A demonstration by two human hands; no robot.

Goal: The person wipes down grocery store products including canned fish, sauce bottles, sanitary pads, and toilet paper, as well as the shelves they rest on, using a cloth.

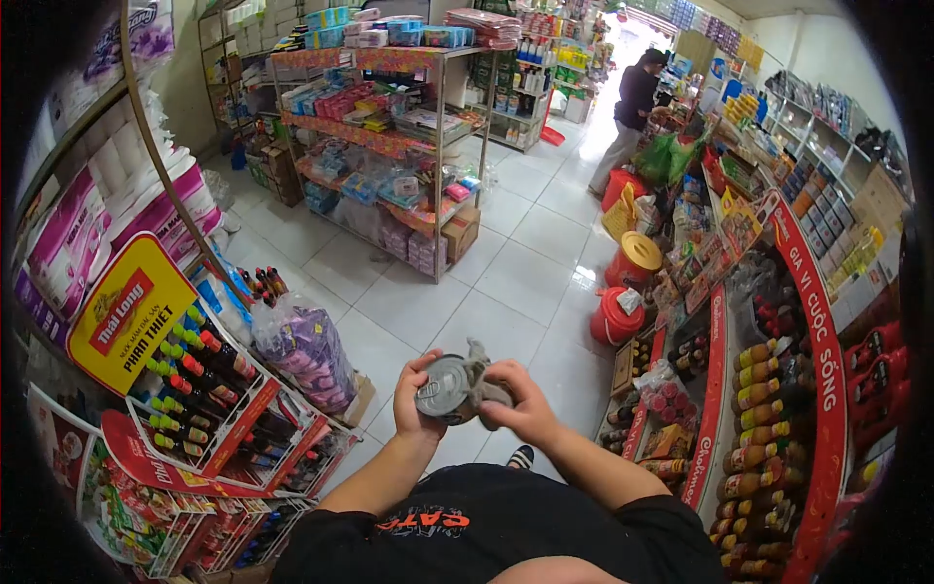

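Note:
My left hand (413, 394) is wrapped round a tin can (445, 387), its grey lid facing up toward me. A pull-tab shape shows on the lid. In my right hand (525, 402) is a crumpled grey cloth (476, 370), pressed against the can's right side. Both hands are in front of my chest, above the tiled floor. The can's label and most of its side are hidden by the fingers and the cloth.
To the left, a rack of sauce bottles (195, 389) stands beside a bag of purple packets (304, 350). A metal shelf unit (441, 165) is ahead. On the right are red-framed bottle shelves (812, 302) and a red bucket (615, 319). Farther off stands a person (632, 102).

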